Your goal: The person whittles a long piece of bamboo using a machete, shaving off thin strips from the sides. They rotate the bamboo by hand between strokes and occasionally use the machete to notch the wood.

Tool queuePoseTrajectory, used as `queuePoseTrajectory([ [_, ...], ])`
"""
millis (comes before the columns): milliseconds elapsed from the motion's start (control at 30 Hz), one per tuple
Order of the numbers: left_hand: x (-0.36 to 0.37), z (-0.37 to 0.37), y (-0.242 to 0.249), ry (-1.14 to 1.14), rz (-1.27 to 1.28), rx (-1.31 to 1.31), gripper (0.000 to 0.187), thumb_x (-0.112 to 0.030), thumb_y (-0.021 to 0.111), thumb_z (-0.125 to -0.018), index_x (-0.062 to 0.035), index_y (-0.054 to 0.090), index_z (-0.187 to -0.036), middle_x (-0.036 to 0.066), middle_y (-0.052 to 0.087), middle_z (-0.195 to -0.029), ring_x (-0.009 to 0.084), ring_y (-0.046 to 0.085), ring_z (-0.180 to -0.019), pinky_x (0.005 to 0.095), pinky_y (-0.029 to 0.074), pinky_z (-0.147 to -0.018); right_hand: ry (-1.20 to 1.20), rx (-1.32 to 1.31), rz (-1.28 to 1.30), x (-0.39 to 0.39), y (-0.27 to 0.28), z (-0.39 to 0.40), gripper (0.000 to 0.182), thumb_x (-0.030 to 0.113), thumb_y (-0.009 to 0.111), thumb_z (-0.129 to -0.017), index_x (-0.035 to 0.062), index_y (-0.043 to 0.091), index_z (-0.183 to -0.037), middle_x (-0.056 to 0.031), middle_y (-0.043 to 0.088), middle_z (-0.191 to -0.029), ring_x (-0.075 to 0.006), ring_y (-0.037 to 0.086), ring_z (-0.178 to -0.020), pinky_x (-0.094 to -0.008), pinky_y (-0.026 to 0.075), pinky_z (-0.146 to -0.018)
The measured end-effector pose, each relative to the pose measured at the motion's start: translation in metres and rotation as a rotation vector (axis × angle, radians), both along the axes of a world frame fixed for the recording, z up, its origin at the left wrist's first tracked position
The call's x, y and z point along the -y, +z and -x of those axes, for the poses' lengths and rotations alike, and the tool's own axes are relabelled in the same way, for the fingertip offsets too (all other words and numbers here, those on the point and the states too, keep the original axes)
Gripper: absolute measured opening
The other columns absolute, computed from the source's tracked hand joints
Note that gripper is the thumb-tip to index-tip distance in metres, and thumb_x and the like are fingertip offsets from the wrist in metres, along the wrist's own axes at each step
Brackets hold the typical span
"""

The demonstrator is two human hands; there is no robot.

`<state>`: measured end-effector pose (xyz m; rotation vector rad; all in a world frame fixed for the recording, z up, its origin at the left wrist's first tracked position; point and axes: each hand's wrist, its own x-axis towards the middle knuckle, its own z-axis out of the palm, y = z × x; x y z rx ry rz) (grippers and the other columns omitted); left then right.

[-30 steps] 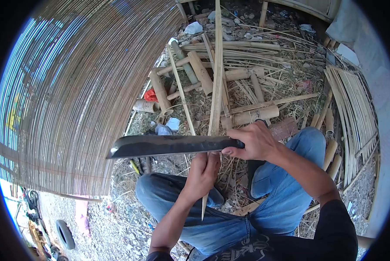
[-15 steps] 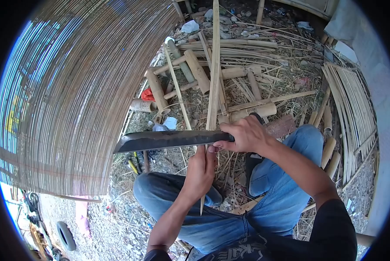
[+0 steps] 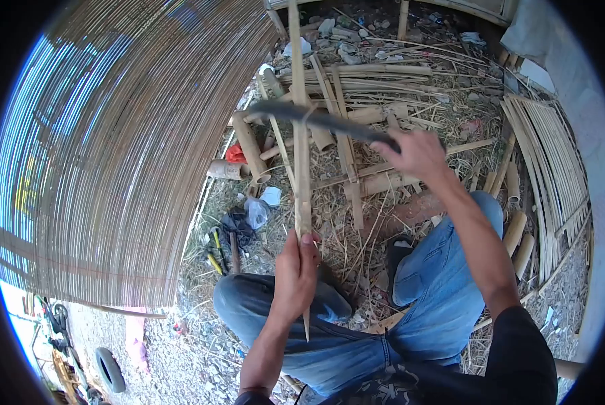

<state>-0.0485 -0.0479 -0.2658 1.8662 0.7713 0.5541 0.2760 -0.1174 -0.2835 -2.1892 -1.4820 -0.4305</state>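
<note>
My left hand (image 3: 296, 273) is closed around a long bamboo strip (image 3: 301, 172) near its lower, pointed end. The strip stands nearly upright in view, running up past the top edge. My right hand (image 3: 416, 154) grips the handle of a large dark knife (image 3: 336, 123). Its blade lies across the strip well above my left hand and is slightly blurred. A thin curl of bamboo shows where blade and strip cross.
A slatted bamboo screen (image 3: 113, 155) hangs at the left. Cut bamboo tubes (image 3: 250, 145) and thin strips (image 3: 383, 69) lie ahead on the ground. A slatted panel (image 3: 545, 182) leans at the right. Yellow-handled pliers (image 3: 216, 250) lie near my knee.
The knife and my right hand have moved up and away along the strip, from close above my left hand. The strip and my left hand have shifted left and slightly down.
</note>
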Motion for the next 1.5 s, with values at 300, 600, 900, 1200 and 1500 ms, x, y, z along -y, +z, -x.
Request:
queuePoseTrajectory([
  [300, -0.017, -0.012, 0.005, 0.033, 0.328, 0.217, 0.027, -0.028, 0.038, -0.111, -0.0036, 0.051, -0.111, -0.005, 0.041, -0.064, 0.003, 0.035, -0.042, 0.0228, 0.031, -0.036, 0.252, -1.173, -0.76, 0.033, 0.036, 0.015, 0.06, 0.051, 0.039, -0.107, 0.0041, 0.05, -0.071, 0.0021, 0.042, -0.053, -0.0071, 0.044, -0.045, -0.024, 0.032, -0.044],
  [600, -0.006, -0.02, -0.002, -0.062, 0.455, 0.131, 0.028, -0.026, 0.041, -0.11, -0.0005, 0.05, -0.113, -0.005, 0.037, -0.057, 0.0044, 0.033, -0.034, 0.0224, 0.028, -0.032, 0.25, -0.663, -0.11, 0.013, 0.007, 0.082, 0.056, 0.05, 0.056, -0.1, 0.001, 0.065, -0.076, -0.011, 0.051, -0.053, -0.0235, 0.053, -0.044, -0.039, 0.042, -0.047],
  [900, -0.003, -0.022, -0.027, -0.136, 0.202, 0.105, 0.02, -0.023, 0.046, -0.109, -0.0047, 0.05, -0.113, -0.006, 0.042, -0.061, 0.0015, 0.034, -0.038, 0.0206, 0.027, -0.034, 0.369, -0.338, 0.234, 0.011, 0.015, 0.11, 0.051, 0.056, 0.075, -0.084, 0.0066, 0.065, -0.086, -0.0076, 0.06, -0.055, -0.028, 0.064, -0.054, -0.039, 0.047, -0.053],
  [1200, 0.004, -0.025, -0.015, -0.164, 0.194, 0.117, 0.016, -0.02, 0.049, -0.108, -0.0048, 0.052, -0.111, -0.007, 0.044, -0.062, 0.0006, 0.038, -0.045, 0.0212, 0.027, -0.039, 0.315, -0.691, -0.145, 0.011, 0.022, 0.11, 0.031, 0.032, 0.081, -0.083, 0.0121, 0.066, -0.102, -0.0031, 0.058, -0.06, -0.0196, 0.061, -0.054, -0.0338, 0.047, -0.056],
  [1500, 0.013, -0.029, 0.001, -0.093, 0.008, -0.037, 0.012, -0.013, 0.059, -0.101, -0.0009, 0.056, -0.104, 0.003, 0.055, -0.066, 0.0083, 0.047, -0.058, 0.0298, 0.039, -0.054, 0.407, -0.527, -0.208, 0.009, 0.008, 0.113, 0.023, 0.016, 0.078, -0.078, 0.0101, 0.068, -0.098, -0.01, 0.068, -0.07, -0.0303, 0.07, -0.066, -0.037, 0.052, -0.059],
])
